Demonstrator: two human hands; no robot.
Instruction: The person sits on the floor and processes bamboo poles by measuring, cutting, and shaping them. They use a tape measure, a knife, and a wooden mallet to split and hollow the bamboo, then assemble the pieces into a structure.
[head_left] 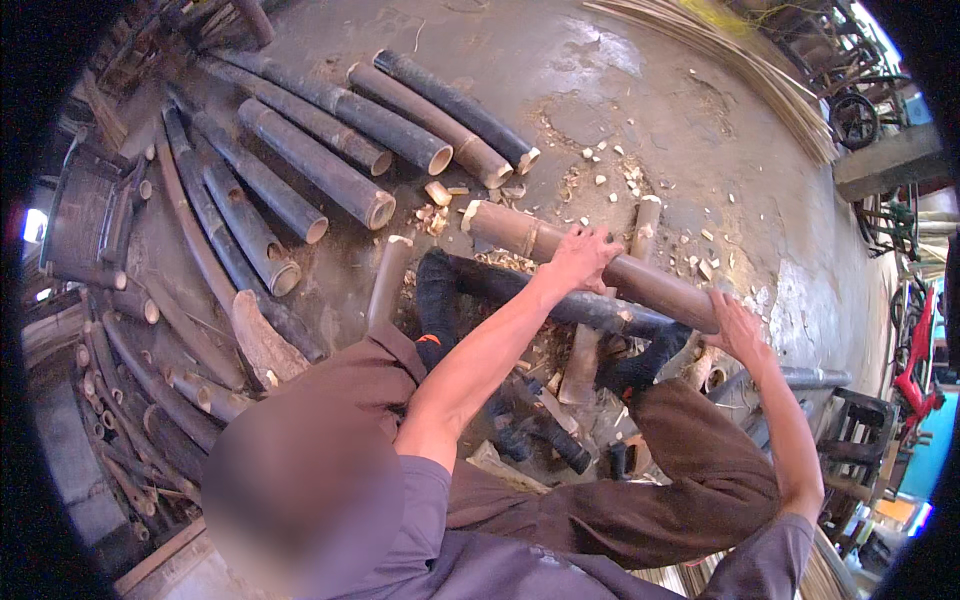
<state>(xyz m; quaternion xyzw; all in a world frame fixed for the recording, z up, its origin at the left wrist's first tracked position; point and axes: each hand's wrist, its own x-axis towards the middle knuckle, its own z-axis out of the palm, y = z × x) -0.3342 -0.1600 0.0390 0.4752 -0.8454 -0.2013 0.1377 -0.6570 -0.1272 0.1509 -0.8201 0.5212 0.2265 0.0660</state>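
Note:
A brown bamboo section (pixel 520 235) lies at a slant across the middle, its cut end toward the upper left. My left hand (pixel 580 256) grips it from above near its middle. My right hand (pixel 735 326) holds its lower right end. Under it lies a darker bamboo piece (pixel 590 308), between my two feet in black socks (pixel 436 300). My knees in brown trousers (pixel 700 440) frame the spot. A split wooden slab (pixel 580 362) rests just below the dark piece.
Several dark bamboo sections (pixel 330 160) lie side by side at the upper left, with more piled along the left edge (pixel 150 370). Wood chips (pixel 600 170) litter the concrete floor. Thin bamboo strips (pixel 740 70) fan out at the upper right. Bicycles (pixel 860 110) and a stool (pixel 850 425) stand on the right.

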